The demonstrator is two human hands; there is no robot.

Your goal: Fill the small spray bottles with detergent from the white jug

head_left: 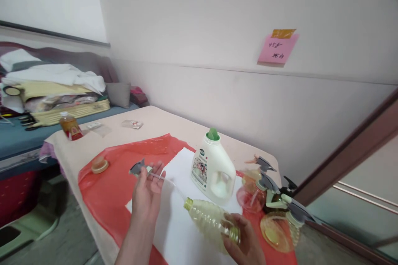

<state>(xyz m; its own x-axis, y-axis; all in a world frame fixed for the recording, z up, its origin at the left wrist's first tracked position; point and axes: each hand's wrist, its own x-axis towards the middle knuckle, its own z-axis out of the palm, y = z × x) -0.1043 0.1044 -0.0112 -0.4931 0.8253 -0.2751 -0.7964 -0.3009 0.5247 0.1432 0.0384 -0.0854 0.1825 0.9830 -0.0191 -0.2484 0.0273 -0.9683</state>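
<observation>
In my left hand (148, 190) is a grey trigger spray head (136, 168), gripped between thumb and fingers. Its thin clear dip tube (175, 186) runs down to the right, its lower end at the mouth of a pale yellow see-through spray bottle (207, 217); I cannot tell how far it goes in. My right hand (244, 238) is wrapped around the base of that bottle, which lies tilted with its neck to the left. Just behind the bottle, a white detergent jug (213, 167) with a handle stands upright, with green showing at its mouth (213, 134).
Several spray bottles (281, 230) crowd the table's right edge. White paper (169, 232) lies on red plastic sheeting (108, 190). A small round item (99, 165), a packet (132, 124) and an amber bottle (70, 126) are to the left. A pink note (277, 49) hangs on the wall.
</observation>
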